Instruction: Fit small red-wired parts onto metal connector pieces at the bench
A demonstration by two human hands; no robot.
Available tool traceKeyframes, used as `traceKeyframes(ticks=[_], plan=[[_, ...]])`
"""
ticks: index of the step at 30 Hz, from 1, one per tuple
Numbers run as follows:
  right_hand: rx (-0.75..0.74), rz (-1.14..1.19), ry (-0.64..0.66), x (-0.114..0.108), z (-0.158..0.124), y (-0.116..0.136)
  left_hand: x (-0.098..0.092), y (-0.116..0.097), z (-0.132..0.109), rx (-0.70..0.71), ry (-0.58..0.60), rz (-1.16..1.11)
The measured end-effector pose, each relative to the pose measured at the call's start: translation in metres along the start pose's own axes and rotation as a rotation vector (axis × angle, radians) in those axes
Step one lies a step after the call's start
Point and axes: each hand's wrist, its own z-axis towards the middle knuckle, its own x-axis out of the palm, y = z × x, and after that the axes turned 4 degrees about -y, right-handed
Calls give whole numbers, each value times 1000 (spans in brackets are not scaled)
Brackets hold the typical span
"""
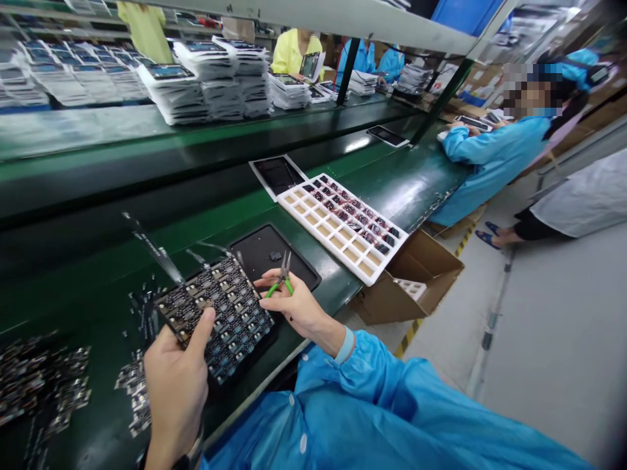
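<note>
My left hand (179, 378) grips a black panel of small circuit boards (228, 313) by its near left edge, thumb on top. Flexible strips (159, 254) stick out from the panel's far side. Right of the panel, my right hand (294, 303) is closed on green-handled pliers (283, 281), their metal jaws pointing up and away. The fingertips of my right hand are close to the panel's right edge; I cannot tell whether they touch it. Behind both is a black tray (306, 274) with a few small dark pieces (275, 256) in it.
Small boards with strips lie in heaps (44, 378) on the green bench at left. A white compartment tray (337, 225), partly filled with dark parts, overhangs an open cardboard box (416, 281). Stacked white-framed panels (210, 81) stand beyond. Co-workers (504, 156) sit farther along.
</note>
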Motion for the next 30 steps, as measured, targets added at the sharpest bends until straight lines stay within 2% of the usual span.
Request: traceKeyframes(ticks=[3, 6, 8, 11, 14, 19, 21, 25, 30], plan=[[-66, -48, -7, 1, 1, -3, 2, 2, 1, -162, -16, -96], [-140, -153, -14, 2, 1, -2, 4, 10, 4, -286, 98, -234], [-174, -207, -9, 2, 1, -1, 5, 16, 6, -305, 125, -293], [-218, -236, -5, 3, 0, 0, 9, 25, 5, -254, 70, -341], [-259, -225, -33, 5, -1, 1, 13, 29, 1, -247, 72, -408], [-217, -130, -90, 5, -3, 4, 14, 29, 0, -451, 95, -511], [-189, -101, -92, 5, -4, 4, 14, 26, 0, -491, 95, -545], [-195, -114, -109, 8, -6, 3, 16, 19, 2, -450, 151, -567], [-211, -234, -83, 9, -9, 2, 16, 19, 4, -345, 130, -479]])
